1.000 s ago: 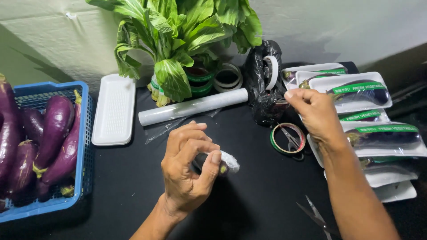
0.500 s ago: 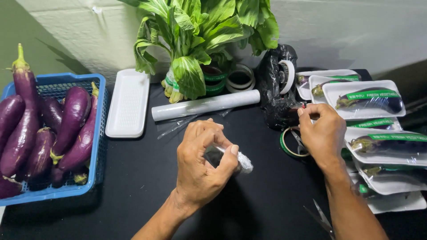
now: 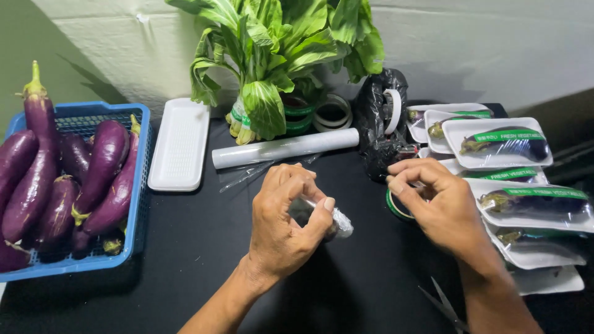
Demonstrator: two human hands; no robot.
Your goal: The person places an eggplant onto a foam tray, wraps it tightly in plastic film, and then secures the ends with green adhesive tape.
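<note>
Two hands over a black table [image 3: 185,260], both mid-frame. Left hand [image 3: 288,226] comes up from bottom centre, forearm angled in from lower left, wrist bent, back of hand twd camera. Fingers curled tight round a small bundle wrapped in clear film [image 3: 337,224]; thumb and forefinger pinch it, its end sticks out past the fingertips on the right side. Bundle sits just above the table, centre of frame; can't tell what's inside the film.

Right hand [image 3: 436,207] enters from lower right, forearm running down to the corner. Fingers bent and bunched, tips pinched together near the green tape ring [image 3: 396,207] lying on the table just under it. Looks like it grips something thin at the fingertips, prob tape end, but too blurred to tell; closed more than open.

Left of the hands: blue basket [image 3: 139,185] full of purple eggplants [image 3: 99,173], w/ an empty white tray [image 3: 180,143] beside it. Behind: roll of clear film [image 3: 284,148] lying crossways, leafy greens [image 3: 278,49] against the wall, black bag [image 3: 377,124] w/ a white tape ring on it. Right side: stack of wrapped trays [image 3: 526,204], each w/ an eggplant under film and a green band. Scissors [image 3: 442,303] at bottom edge, near right forearm.
</note>
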